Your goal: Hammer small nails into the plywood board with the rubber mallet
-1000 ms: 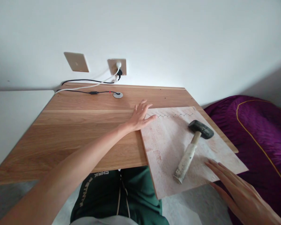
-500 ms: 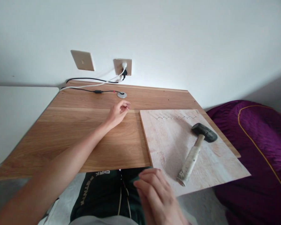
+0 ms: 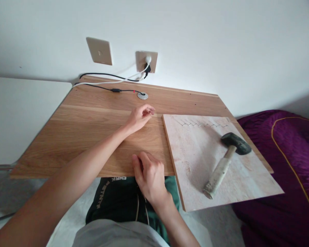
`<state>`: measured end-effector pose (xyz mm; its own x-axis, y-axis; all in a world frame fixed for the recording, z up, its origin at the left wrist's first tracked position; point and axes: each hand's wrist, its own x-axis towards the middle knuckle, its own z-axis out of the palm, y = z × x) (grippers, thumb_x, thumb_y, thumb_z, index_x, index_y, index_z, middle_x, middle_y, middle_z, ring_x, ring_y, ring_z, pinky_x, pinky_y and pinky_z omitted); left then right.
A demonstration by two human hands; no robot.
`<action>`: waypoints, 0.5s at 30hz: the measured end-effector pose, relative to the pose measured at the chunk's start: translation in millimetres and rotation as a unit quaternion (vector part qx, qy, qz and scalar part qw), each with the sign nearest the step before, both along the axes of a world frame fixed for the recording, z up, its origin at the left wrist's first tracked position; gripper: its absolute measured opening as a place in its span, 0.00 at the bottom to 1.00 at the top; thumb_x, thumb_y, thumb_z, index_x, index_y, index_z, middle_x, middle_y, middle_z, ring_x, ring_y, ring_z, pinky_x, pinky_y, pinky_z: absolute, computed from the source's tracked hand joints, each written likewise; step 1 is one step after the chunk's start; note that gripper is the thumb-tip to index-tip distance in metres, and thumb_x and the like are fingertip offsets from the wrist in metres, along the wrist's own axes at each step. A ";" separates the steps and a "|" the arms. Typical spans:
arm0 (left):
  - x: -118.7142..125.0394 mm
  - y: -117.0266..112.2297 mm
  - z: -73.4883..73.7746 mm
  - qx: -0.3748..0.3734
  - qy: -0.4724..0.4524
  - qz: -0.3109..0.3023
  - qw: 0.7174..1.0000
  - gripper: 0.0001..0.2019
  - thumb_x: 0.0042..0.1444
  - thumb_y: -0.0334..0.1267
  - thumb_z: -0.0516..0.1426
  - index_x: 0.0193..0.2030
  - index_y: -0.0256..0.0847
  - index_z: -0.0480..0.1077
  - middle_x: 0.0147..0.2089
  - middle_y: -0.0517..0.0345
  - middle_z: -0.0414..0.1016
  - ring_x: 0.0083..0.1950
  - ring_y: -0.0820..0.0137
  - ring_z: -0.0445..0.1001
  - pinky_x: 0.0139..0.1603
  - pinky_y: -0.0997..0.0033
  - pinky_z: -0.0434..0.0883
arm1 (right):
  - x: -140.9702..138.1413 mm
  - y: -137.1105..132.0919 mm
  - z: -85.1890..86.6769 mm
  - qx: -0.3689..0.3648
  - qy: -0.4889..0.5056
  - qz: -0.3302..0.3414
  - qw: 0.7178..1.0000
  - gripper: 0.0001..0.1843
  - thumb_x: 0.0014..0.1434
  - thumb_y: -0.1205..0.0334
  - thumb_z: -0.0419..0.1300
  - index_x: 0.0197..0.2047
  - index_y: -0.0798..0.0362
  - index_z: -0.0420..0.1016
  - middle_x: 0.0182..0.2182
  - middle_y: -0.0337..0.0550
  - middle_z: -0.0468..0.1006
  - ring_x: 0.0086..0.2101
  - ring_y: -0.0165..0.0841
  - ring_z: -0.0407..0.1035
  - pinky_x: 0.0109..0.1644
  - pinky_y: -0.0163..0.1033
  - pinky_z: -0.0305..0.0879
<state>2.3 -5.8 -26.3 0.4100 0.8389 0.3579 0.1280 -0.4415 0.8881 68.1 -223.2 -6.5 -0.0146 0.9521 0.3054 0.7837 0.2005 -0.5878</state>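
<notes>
My left hand (image 3: 142, 117) is over the wooden tabletop (image 3: 92, 130), left of the board's far corner. Its fingers are curled in towards the thumb, and anything between them is too small or hidden to see. Nearer my body, my right hand (image 3: 150, 175) is closed by the tabletop's front edge, back of the hand up; its fingertips are hidden. A pale square board (image 3: 190, 151) lies on the right part of the tabletop. On it rests a rubber mallet (image 3: 220, 171) with a black head and a worn whitish handle. Several thin nail-like metal pieces (image 3: 203, 125) form a row along the board's far side.
Black and white cables run from a wall socket (image 3: 146, 61) across the back of the tabletop, one into a round grommet (image 3: 142, 96). A white surface (image 3: 28, 120) adjoins on the left. Purple fabric (image 3: 285, 154) bulges at the right. The board overhangs the front edge.
My right hand has moved forward and left, from above my lap to the tabletop's front edge. My left hand stays near the same spot on the tabletop. The view has shifted slightly.
</notes>
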 end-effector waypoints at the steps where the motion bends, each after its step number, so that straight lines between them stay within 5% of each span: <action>1: 0.3 -0.3 0.3 0.001 0.002 -0.001 1.000 0.10 0.60 0.25 0.57 0.45 0.39 0.76 0.42 0.54 0.84 0.43 0.71 0.81 0.45 0.72 0.75 | 1.2 -0.6 1.1 -0.003 0.008 -0.002 1.000 0.19 0.76 0.62 0.51 0.30 0.49 0.66 0.25 0.39 0.74 0.26 0.31 0.66 0.33 0.37 0.56; 7: 0.9 -0.2 -1.0 0.005 0.005 -0.003 1.000 0.10 0.61 0.25 0.57 0.45 0.39 0.76 0.42 0.54 0.84 0.43 0.70 0.81 0.45 0.71 0.75 | -10.7 -25.3 -0.3 0.050 0.062 0.032 0.996 0.21 0.76 0.61 0.49 0.28 0.49 0.65 0.21 0.37 0.71 0.23 0.30 0.64 0.31 0.38 0.57; 12: 0.3 1.2 -2.9 0.005 0.011 -0.003 1.000 0.10 0.61 0.26 0.57 0.46 0.39 0.77 0.42 0.53 0.84 0.43 0.70 0.81 0.45 0.71 0.75 | -19.5 -74.7 -54.1 0.064 0.064 0.189 0.978 0.26 0.77 0.55 0.45 0.27 0.49 0.70 0.20 0.38 0.73 0.21 0.29 0.67 0.30 0.38 0.64; 15: 0.0 -0.2 -2.4 0.009 0.010 0.002 1.000 0.10 0.61 0.25 0.57 0.45 0.39 0.77 0.42 0.54 0.84 0.42 0.71 0.81 0.45 0.71 0.75 | 27.0 -99.7 -85.4 -0.047 0.037 0.041 0.997 0.33 0.78 0.45 0.45 0.23 0.48 0.69 0.16 0.36 0.69 0.18 0.30 0.67 0.23 0.35 0.63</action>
